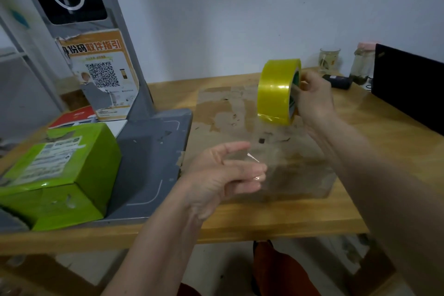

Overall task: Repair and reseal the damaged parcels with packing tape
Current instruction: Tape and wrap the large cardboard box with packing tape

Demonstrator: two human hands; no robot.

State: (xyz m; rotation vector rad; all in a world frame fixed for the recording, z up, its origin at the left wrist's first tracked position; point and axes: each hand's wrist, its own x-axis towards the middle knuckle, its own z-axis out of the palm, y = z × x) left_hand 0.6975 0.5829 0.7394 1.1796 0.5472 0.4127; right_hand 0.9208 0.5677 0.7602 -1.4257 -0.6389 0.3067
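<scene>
My right hand grips a yellow roll of packing tape by its core, held upright above the wooden table. A clear strip of tape runs from the roll down to my left hand, whose fingers hold the strip's free end above the table. A green parcel box with a white shipping label lies at the left on a grey scanner base, away from both hands.
A grey scanner stand with a QR-code poster rises at the left. Red envelopes lie behind the green box. Glass jars, a small black device and a black laptop sit at the back right. Old tape residue covers the table's middle.
</scene>
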